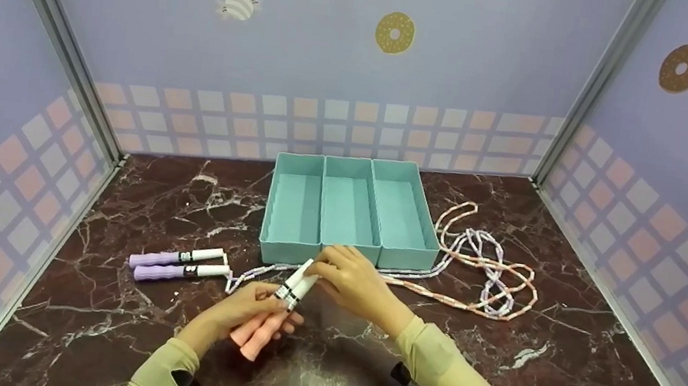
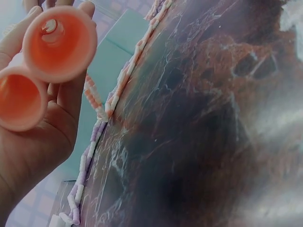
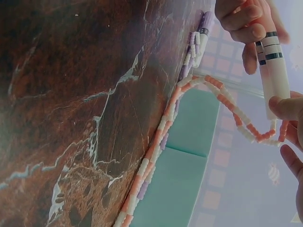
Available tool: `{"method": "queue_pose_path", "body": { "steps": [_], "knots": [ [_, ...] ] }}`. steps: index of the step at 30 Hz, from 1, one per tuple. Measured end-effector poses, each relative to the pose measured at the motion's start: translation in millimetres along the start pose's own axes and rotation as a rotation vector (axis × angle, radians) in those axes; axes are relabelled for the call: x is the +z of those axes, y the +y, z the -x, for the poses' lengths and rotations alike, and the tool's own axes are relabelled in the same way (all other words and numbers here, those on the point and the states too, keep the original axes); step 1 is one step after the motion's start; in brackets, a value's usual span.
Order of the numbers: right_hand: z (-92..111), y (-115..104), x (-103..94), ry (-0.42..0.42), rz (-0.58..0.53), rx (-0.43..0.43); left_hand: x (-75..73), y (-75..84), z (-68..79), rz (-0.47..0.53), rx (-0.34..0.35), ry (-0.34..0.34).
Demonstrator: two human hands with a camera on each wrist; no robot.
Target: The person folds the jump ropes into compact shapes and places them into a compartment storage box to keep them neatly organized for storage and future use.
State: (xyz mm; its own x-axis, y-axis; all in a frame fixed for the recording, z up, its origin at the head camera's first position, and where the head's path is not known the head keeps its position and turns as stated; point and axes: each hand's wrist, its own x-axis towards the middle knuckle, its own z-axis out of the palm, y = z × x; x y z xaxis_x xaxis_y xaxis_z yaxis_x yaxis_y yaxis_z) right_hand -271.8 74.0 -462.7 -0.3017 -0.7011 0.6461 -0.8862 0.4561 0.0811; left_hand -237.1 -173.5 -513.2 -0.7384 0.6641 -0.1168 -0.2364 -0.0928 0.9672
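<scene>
Two orange-and-white jump rope handles [image 1: 262, 336] lie side by side in my left hand [image 1: 246, 305], which grips them around the middle. Their hollow orange ends [image 2: 59, 66] face the left wrist camera. My right hand [image 1: 362, 283] pinches the white ends [image 3: 275, 82], with the thumb on one of them. From those ends the orange-and-white beaded rope [image 3: 236, 113] hangs in a loop, then runs right along the front of the teal box [image 1: 290, 251]. To the left, a purple jump rope's two handles [image 1: 174, 269] rest on the table.
The box has three compartments with bare floors showing, behind my hands. Purple and orange beaded ropes [image 1: 496, 276] lie tangled to its right on the dark marbled table [image 1: 492, 378]. Patterned panels [image 1: 334, 65] close in the back and both sides.
</scene>
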Motion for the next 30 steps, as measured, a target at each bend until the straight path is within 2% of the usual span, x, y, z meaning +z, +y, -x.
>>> {"method": "queue_pose_path", "body": {
  "steps": [6,15,22,30],
  "knots": [
    [0,0,-0.7,0.003,-0.005,-0.003,3.3,-1.3,-1.5,0.040,-0.021,0.015],
    [1,4,0.5,0.061,-0.032,0.000,8.2,-0.4,-0.8,0.073,-0.015,0.010],
    [1,10,-2.9,0.091,-0.092,0.116,12.5,6.3,2.8,0.106,0.012,0.002],
    [4,15,1.1,0.033,-0.173,0.284,17.8,20.4,6.0,0.069,0.075,0.035]
  ]
}}
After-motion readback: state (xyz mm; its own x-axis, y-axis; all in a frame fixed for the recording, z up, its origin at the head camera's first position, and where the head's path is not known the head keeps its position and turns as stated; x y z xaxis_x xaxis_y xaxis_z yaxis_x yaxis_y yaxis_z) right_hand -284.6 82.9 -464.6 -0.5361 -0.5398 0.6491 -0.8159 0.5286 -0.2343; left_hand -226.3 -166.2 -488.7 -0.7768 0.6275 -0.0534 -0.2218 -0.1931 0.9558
